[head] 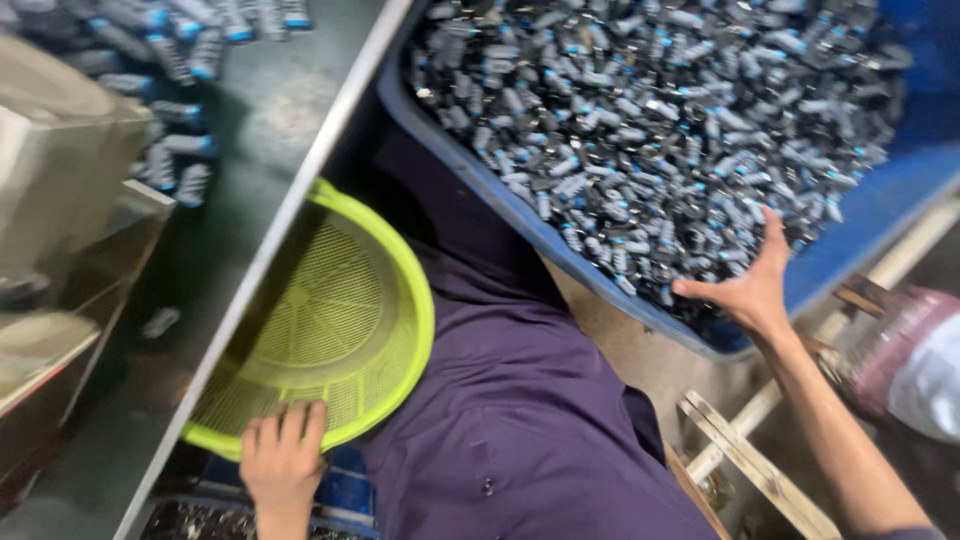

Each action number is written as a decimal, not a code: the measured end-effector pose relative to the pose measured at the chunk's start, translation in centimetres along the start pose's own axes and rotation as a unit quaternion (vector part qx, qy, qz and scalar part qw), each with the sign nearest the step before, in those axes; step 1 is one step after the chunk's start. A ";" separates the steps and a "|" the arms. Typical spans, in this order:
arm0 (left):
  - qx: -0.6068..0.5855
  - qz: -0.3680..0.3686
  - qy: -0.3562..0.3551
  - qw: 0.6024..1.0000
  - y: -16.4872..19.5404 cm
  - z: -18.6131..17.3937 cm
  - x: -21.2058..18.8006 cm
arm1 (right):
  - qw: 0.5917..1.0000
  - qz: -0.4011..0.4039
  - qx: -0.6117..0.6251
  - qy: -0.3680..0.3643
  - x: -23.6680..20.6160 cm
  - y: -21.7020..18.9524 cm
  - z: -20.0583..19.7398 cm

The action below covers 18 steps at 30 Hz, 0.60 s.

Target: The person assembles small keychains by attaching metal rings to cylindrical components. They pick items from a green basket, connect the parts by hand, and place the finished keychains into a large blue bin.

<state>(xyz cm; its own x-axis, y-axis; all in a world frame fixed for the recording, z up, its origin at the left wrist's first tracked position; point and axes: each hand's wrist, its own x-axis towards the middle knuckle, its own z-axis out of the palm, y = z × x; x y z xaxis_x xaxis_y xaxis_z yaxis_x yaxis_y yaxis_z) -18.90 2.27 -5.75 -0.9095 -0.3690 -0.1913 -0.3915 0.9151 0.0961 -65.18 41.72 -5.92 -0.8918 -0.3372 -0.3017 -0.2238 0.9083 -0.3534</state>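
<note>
My left hand (282,455) grips the near rim of a round lime-green mesh basket (330,320), which lies empty and tilted against my purple shirt. Open with fingers spread, my right hand (752,285) reaches onto the heap of small black and silver parts with blue ends (650,130). Those parts fill a large blue tub (880,210) at the upper right. My right hand rests at the near edge of the pile and holds nothing.
A metal table edge (290,210) runs diagonally on the left, with more of the same small parts (170,60) on the dark surface beyond it and a beige machine housing (60,150). Wooden slats (750,450) and a pinkish container (905,350) sit lower right. Another blue crate (340,495) lies below the basket.
</note>
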 end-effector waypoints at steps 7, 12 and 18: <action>0.035 -0.015 -0.139 0.990 1.6 -3.6 1.5 | 1.000 -0.008 0.021 0.008 0.1 0.4 -0.4; -0.383 0.055 0.010 0.922 4.3 -8.2 6.7 | 0.999 0.005 0.022 0.025 -1.0 0.6 -0.4; -0.517 0.190 0.044 0.834 14.9 -10.7 20.2 | 0.998 -0.039 0.048 0.028 -2.6 -1.5 -1.2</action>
<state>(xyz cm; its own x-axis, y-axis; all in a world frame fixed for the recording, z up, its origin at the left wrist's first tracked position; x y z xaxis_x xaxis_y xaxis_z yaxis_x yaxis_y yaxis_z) -44.63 6.74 2.24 -0.9841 -0.1367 0.1132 0.0575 0.3575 0.9321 -62.96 41.53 -3.50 -0.8946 -0.3883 -0.2212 -0.2567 0.8517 -0.4569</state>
